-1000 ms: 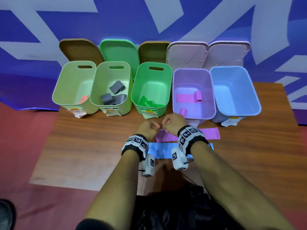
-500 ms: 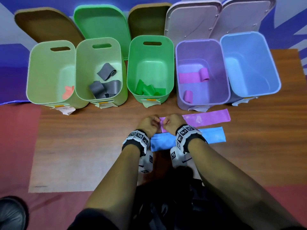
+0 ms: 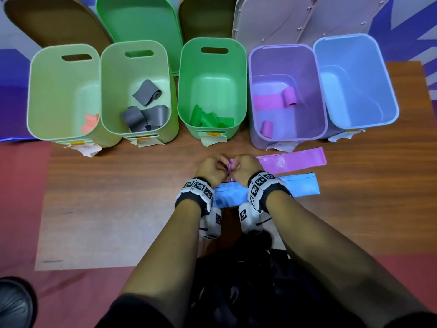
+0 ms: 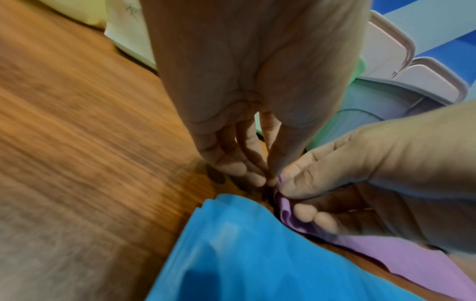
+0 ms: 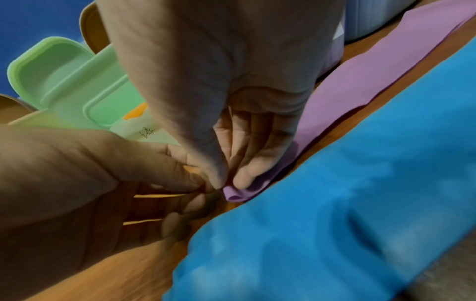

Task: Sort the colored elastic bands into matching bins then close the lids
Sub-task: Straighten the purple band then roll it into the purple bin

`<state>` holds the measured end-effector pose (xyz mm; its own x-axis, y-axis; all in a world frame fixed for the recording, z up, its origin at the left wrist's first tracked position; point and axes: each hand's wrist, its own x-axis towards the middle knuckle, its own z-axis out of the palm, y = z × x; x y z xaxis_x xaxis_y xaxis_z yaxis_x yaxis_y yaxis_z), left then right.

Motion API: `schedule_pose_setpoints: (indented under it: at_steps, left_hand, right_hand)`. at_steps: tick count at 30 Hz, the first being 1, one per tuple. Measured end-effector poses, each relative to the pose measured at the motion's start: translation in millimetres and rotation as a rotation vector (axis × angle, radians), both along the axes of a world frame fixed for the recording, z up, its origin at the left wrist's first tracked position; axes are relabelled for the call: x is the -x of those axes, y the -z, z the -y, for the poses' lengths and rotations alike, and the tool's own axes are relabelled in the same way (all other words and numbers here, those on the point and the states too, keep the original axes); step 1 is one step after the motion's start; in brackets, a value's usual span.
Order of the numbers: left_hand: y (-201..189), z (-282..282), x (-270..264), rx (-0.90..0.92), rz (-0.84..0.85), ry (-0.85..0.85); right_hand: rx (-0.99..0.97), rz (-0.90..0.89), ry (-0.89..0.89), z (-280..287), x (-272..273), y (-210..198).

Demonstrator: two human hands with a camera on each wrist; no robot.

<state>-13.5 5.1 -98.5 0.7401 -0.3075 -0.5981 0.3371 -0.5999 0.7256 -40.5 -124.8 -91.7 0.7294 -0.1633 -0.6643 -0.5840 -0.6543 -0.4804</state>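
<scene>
A long purple band [image 3: 290, 160] lies flat on the wooden table in front of the purple bin [image 3: 256, 74]. My left hand [image 3: 220, 165] and right hand [image 3: 236, 167] meet at its left end, and both pinch that curled end [image 5: 233, 195] between thumb and fingertips. The left wrist view shows the purple band [image 4: 381, 256] running off under my right hand [image 4: 304, 201]. A blue band [image 3: 300, 188] lies flat just nearer me, partly under my right wrist. The blue bin [image 3: 392, 95] at the far right holds nothing.
Five open bins stand in a row at the back. The left pale green bin [image 3: 33, 91] holds an orange-pink band, the second [image 3: 105, 74] grey bands, the green bin [image 3: 183, 86] green bands. Lids [image 3: 142, 17] lean against the blue wall behind.
The head view has moved closer and tilted down. Both hands stay at the purple band's left end, whose edge now stands curled up between the fingertips.
</scene>
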Motion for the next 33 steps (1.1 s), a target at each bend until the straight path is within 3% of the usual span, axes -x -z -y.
schedule_pose_setpoints:
  at_steps: [5,11,23,33]
  left_hand:
    - [-9.3,5.9,-1.2,-0.029,0.065,0.022]
    - [-15.6,15.2,4.7,-0.089,0.118,0.028]
    - [-21.8,26.4,13.3,-0.070,0.154,0.023]
    - [-53.4,42.0,2.5,0.038,0.230,0.036]
  right_hand:
    - [-0.047,0.039,0.037,12.9,-0.8,12.5]
    - [0.003,0.100,0.065,21.5,8.8,-34.5]
    - [0.043,0.167,0.050,33.0,19.9,-53.5]
    - [0.071,0.251,-0.004,43.8,4.4,-85.2]
